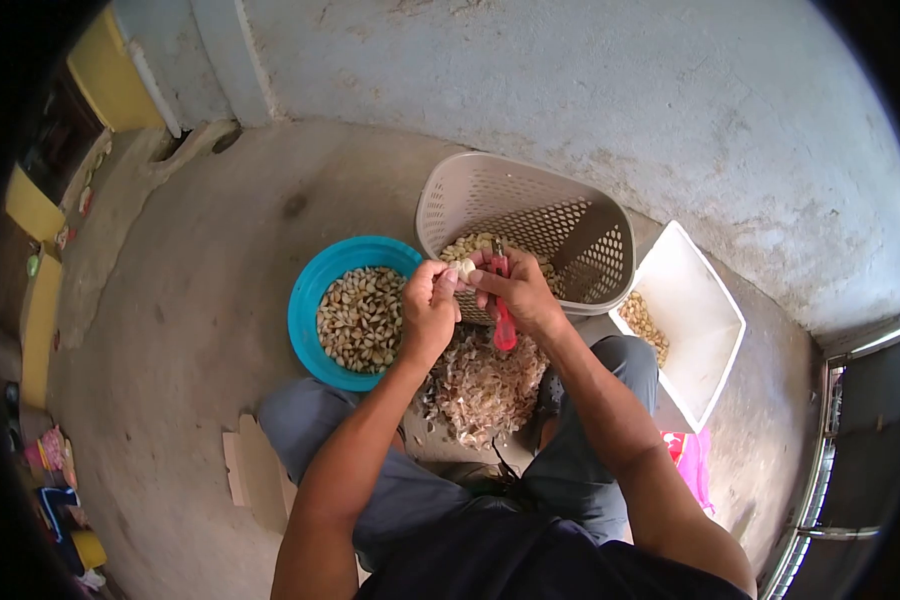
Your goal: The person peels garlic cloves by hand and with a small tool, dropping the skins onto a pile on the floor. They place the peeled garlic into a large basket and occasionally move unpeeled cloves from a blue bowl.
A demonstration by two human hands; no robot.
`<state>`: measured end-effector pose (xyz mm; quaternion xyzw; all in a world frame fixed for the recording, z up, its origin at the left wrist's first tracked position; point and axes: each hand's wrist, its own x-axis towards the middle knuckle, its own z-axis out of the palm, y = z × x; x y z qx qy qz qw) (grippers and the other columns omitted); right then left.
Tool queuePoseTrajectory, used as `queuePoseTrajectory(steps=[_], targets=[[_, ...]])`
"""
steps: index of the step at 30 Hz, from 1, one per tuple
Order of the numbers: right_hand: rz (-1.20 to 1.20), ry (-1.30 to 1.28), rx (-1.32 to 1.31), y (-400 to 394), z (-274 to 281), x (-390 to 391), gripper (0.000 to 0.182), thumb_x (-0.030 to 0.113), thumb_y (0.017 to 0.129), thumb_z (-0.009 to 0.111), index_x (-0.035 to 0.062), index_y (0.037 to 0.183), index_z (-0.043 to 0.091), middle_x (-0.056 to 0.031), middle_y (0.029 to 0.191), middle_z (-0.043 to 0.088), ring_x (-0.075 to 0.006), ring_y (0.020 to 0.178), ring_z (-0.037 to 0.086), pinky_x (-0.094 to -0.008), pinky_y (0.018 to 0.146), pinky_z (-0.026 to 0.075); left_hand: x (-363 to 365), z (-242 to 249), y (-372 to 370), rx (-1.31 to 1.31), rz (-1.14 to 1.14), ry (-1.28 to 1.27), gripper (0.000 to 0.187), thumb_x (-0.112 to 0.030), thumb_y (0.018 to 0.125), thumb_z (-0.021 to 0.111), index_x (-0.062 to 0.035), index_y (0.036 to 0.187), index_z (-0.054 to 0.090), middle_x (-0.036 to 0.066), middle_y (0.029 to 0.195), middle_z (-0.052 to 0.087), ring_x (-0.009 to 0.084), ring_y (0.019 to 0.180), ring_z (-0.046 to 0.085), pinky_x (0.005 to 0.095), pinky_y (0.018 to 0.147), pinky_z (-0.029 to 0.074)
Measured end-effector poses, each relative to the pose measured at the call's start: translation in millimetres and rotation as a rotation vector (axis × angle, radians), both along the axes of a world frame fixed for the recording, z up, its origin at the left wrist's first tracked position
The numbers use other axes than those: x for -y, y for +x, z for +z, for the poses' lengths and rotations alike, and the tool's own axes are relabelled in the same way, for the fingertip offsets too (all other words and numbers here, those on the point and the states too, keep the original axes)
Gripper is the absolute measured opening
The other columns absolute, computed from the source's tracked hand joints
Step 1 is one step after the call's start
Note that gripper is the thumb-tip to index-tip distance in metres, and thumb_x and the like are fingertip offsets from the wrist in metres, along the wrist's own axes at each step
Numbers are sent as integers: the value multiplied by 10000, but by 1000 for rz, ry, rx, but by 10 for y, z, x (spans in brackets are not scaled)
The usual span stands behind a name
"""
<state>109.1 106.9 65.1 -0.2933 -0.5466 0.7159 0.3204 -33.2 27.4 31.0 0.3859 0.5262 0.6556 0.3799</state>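
Observation:
Between the fingertips of both hands is a pale garlic clove [463, 268]. My left hand [429, 308] pinches it from one side with thumb and forefinger. My right hand [523, 290] touches its other side and also grips a small tool with a red handle [505, 327]; the handle points down toward me, and a short metal end shows at the top. Both hands are over the near rim of a grey-brown perforated basket [485, 180], which has pale cloves [467, 245] inside. Left of it, a turquoise basin [304, 340] holds many cloves in their skins [360, 318].
A heap of papery peels [485, 385] lies on the concrete floor [195, 300] between my legs. A white tub [705, 330] with some cloves [643, 325] stands tilted at the right. Flattened cardboard [260, 475] is by my left leg. A bluish wall [570, 90] rises behind the basket.

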Motion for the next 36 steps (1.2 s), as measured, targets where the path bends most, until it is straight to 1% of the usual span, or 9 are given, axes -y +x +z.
queuePoseTrajectory(steps=[6, 9, 13, 18, 22, 25, 29, 33, 36], targets=[[6, 83, 111, 46, 38, -1, 194, 62, 950, 702, -21, 1112, 636, -37, 791, 646, -82, 580, 566, -241, 471, 427, 21, 167, -128, 201, -53, -95, 248, -210, 1059, 561, 30, 1052, 621, 81, 908, 653, 78, 518, 525, 225, 385, 364], [-34, 378, 183, 13, -22, 24, 186, 50, 966, 680, -28, 1127, 631, -25, 823, 634, -93, 633, 569, -257, 544, 460, 25, 193, -103, 53, -83, -111, 227, -189, 1039, 598, 33, 1025, 644, 62, 839, 653, 74, 509, 529, 233, 404, 385], [-39, 470, 299, 23, 1, 77, 201, 35, 967, 671, -36, 1148, 622, -36, 850, 638, -109, 677, 583, -280, 618, 501, 10, 51, -91, -154, -66, -55, 156, -111, 1002, 637, 43, 994, 659, 28, 694, 625, 75, 490, 533, 258, 441, 423], [22, 631, 415, 65, 16, 67, 190, 65, 986, 670, -21, 1150, 626, -30, 876, 655, -103, 738, 626, -273, 658, 530, -28, -38, -156, -316, -59, -51, 143, -93, 969, 635, 48, 973, 655, 92, 671, 649, 145, 562, 615, 328, 540, 476], [47, 417, 313, 76, -5, 58, 212, 43, 976, 668, -8, 1176, 616, -29, 907, 665, -102, 752, 643, -256, 614, 533, -10, -17, -131, -394, -45, -111, 118, -77, 934, 634, 38, 908, 635, 162, 686, 661, 250, 616, 671, 379, 591, 511], [76, 259, 226, 146, 92, 1, 230, 16, 969, 652, -2, 1195, 608, -32, 920, 673, -98, 734, 649, -243, 552, 515, -8, -9, -77, -501, -37, -7, 141, -89, 944, 633, 44, 897, 617, 118, 673, 621, 169, 575, 619, 349, 533, 472], [62, 225, 156, 242, 131, -74, 244, 18, 977, 635, -6, 1218, 606, -38, 938, 679, -90, 699, 651, -222, 488, 478, 61, 73, -74, -631, -166, -62, 121, -74, 899, 664, 43, 930, 664, 170, 757, 659, 259, 684, 666, 389, 641, 508], [93, 127, 77, 336, 174, -140, 257, 45, 992, 632, -14, 1240, 604, -42, 959, 678, -90, 667, 653, -204, 461, 452, 143, 83, -5, -731, -438, -44, 133, -61, 892, 695, 26, 990, 720, 188, 907, 690, 266, 791, 691, 379, 718, 530], [66, 13, -30, 362, 188, -144, 267, 52, 990, 634, -19, 1247, 604, -48, 961, 677, -98, 648, 650, -206, 453, 452, 200, 52, 122, -722, -438, 31, 164, -78, 890, 722, 26, 1017, 720, 184, 903, 692, 262, 787, 692, 367, 717, 535]])
